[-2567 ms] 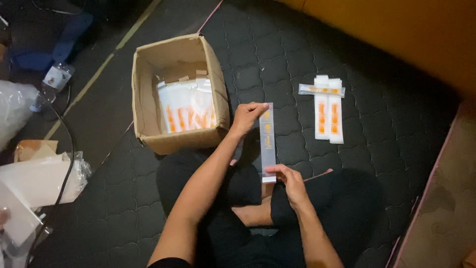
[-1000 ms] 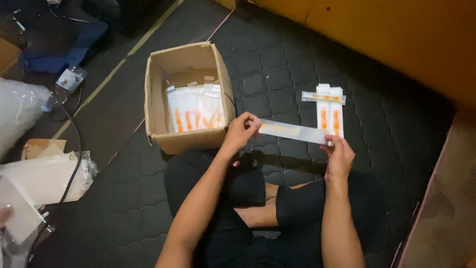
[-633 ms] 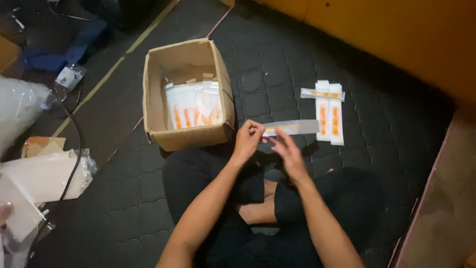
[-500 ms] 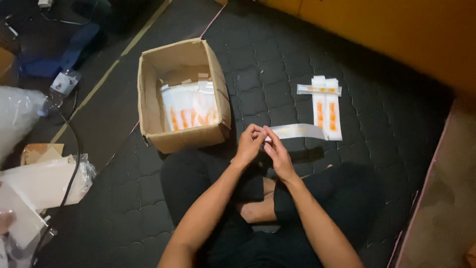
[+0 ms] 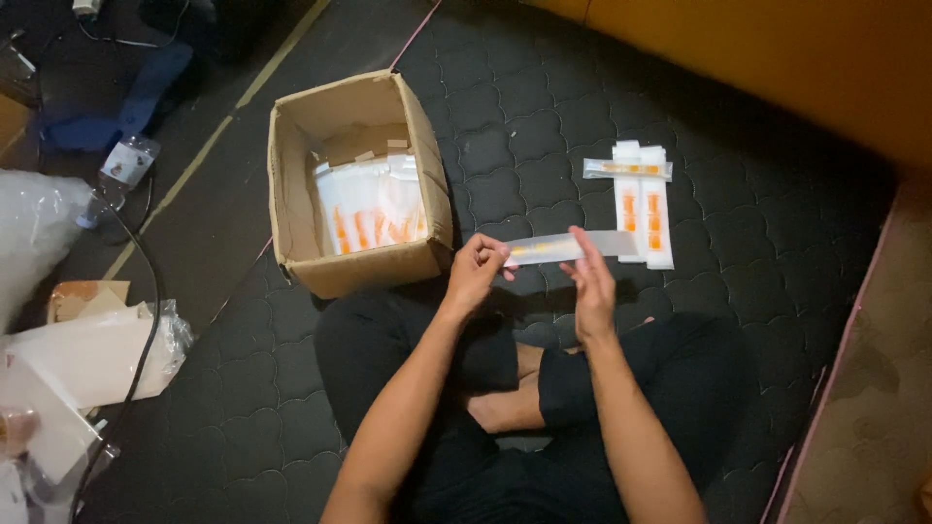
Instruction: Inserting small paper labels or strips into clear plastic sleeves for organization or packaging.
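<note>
The left hand [image 5: 476, 274] pinches one end of a long, thin white strip packet [image 5: 568, 247] with an orange mark, lying sideways above the lap, the flat open right hand [image 5: 592, 284] touching it, white-and-orange packets [image 5: 641, 202] beyond on the dark mat [image 5: 757, 243], cardboard box [image 5: 359, 184] left.

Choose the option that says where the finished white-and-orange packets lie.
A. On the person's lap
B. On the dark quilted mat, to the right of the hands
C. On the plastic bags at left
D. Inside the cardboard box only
B: a small pile of white-and-orange packets lies on the dark quilted mat, right of the hands.
</note>
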